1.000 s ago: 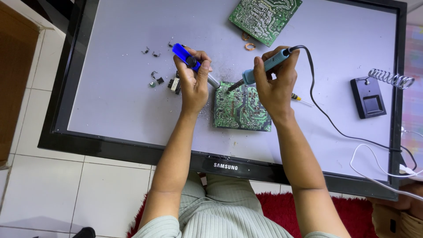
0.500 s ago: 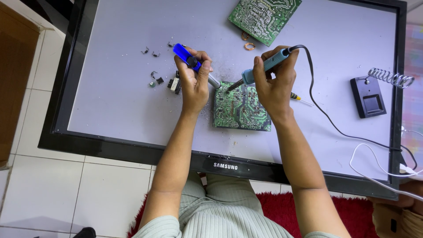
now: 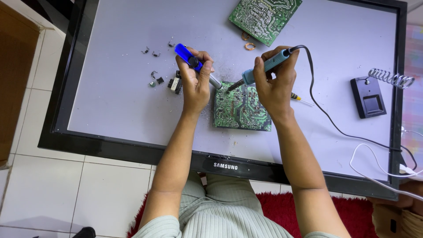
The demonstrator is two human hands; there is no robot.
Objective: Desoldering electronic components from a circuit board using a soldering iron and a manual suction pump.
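Two hands work over a green circuit board [image 3: 240, 108] lying on a flat TV screen [image 3: 114, 97] near the front edge: left hand [image 3: 196, 83] closed around a blue desoldering pump [image 3: 194, 64], its tip at the board's far-left corner. Right hand [image 3: 275, 83] gripped shut on a teal soldering iron [image 3: 264, 68], tip touching the same corner. Second board [image 3: 264, 17] far, black iron stand [image 3: 370, 97] right, small loose parts [image 3: 161, 79] left.

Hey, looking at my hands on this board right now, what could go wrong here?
The soldering iron tip meets the green circuit board close to your left hand holding the blue desoldering pump; a slip might burn fingers. The iron's black cord trails toward the stand and may snag. The flat screen underneath could scorch.
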